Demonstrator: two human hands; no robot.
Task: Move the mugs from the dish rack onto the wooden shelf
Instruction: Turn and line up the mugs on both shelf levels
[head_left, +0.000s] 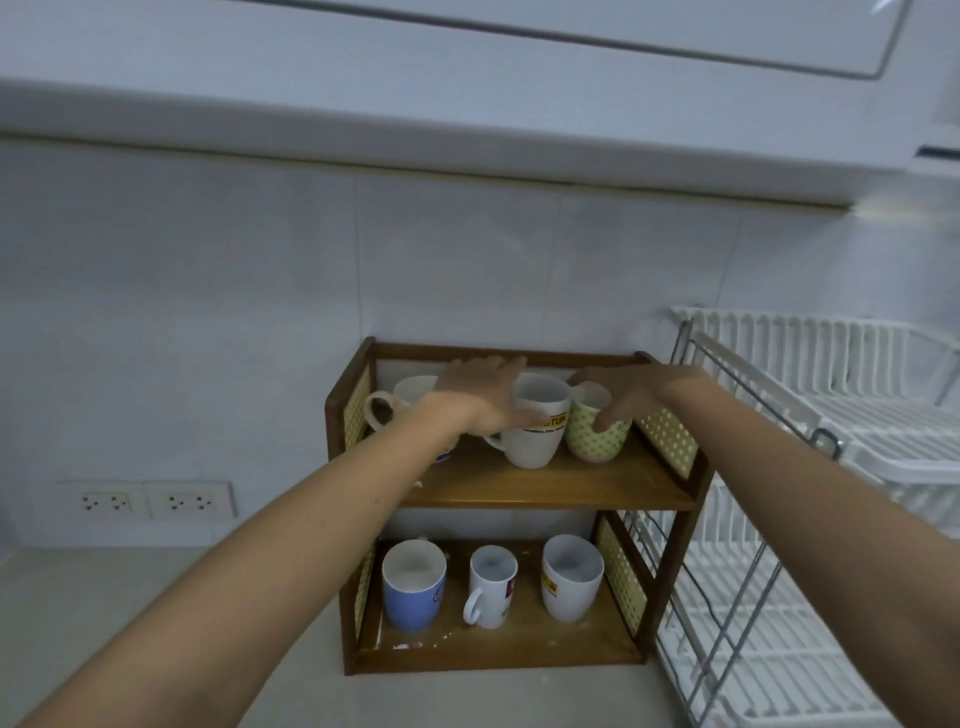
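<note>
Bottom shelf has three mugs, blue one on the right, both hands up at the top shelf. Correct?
Not quite. The head view shows the blue mug at the left of the bottom shelf, not the right. Three mugs there and the left hand and right hand at the top shelf are correct.

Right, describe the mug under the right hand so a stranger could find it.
Find the wooden shelf against the tiled wall, left of the white dish rack. On its upper tier, the rightmost mug is the green patterned mug, with the right hand on it. Its neighbours there are plain white or cream; only this one is green with a dotted pattern.
</note>
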